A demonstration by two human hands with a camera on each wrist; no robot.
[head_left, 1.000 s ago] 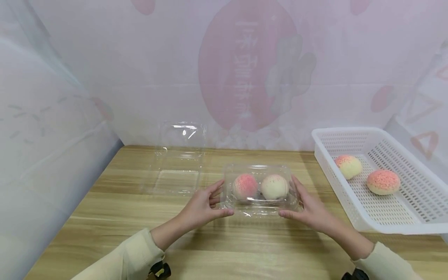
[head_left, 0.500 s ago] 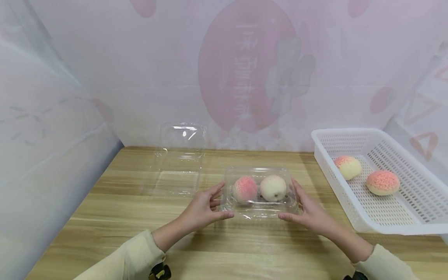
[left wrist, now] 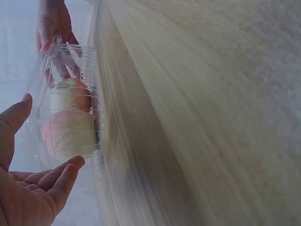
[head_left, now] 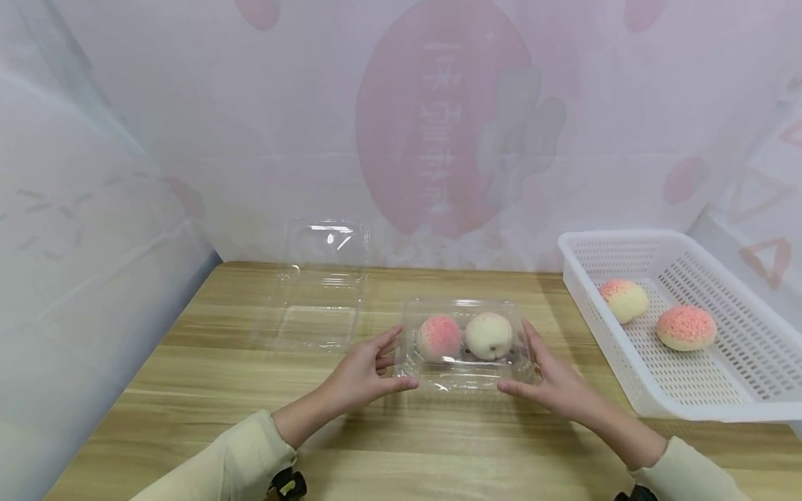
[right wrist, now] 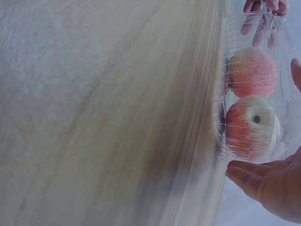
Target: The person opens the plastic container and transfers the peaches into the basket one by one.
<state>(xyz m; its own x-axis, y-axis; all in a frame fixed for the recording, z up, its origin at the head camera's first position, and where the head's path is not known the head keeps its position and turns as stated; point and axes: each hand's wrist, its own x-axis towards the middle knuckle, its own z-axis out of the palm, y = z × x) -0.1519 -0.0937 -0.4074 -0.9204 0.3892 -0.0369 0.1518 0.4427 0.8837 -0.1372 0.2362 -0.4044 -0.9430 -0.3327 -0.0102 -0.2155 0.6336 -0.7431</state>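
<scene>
A closed clear plastic clamshell box [head_left: 454, 379] stands on the wooden table with two peaches inside. The left peach [head_left: 440, 339] is mostly pink on its visible side; the right peach [head_left: 489, 336] shows a pale side in the head view. My left hand [head_left: 360, 376] holds the box's left end, thumb at the front corner and fingers along the side. At the opposite end my right hand [head_left: 554, 383] holds it the same way. In the right wrist view, a dark stem hollow shows on the nearer peach [right wrist: 249, 136]. Plastic glare blurs the lid's edges.
To the left behind the box, another clear clamshell [head_left: 319, 327] stands with its lid raised. A white perforated basket [head_left: 601, 358] at the right holds a pale peach [head_left: 626, 300] and a pinker peach [head_left: 686, 328]. A pale printed curtain [head_left: 301, 139] closes off the back.
Since a second ago the box has shifted slightly toward me, and the right peach has turned a little inside it. Both hands keep their places on its ends; the last half second shows little movement.
</scene>
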